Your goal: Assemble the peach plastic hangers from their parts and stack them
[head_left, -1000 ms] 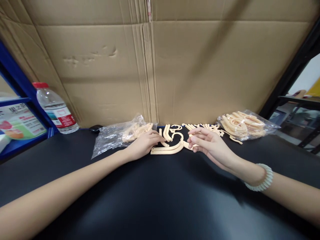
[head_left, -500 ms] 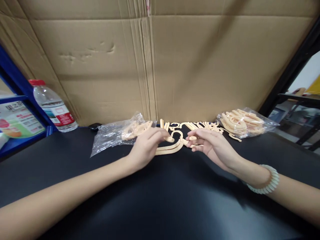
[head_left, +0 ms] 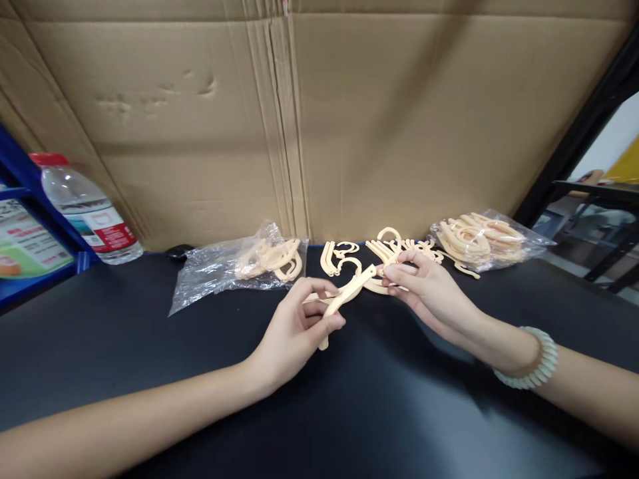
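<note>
Fingers of the left hand (head_left: pixel 299 326) pinch the near end of a cream plastic arm piece (head_left: pixel 349 294), lifted just above the black table (head_left: pixel 150 359), while the right hand (head_left: pixel 424 289) closes its fingertips on a hooked cream piece (head_left: pixel 387 251) touching the arm's far end. Behind them lie loose cream pieces (head_left: pixel 339 256), flanked by a clear bag of parts (head_left: pixel 239 266) on the left and a fuller bag (head_left: pixel 482 243) on the right. Water bottle (head_left: pixel 84 209) stands far left, cardboard wall (head_left: pixel 319 120) behind.
</note>
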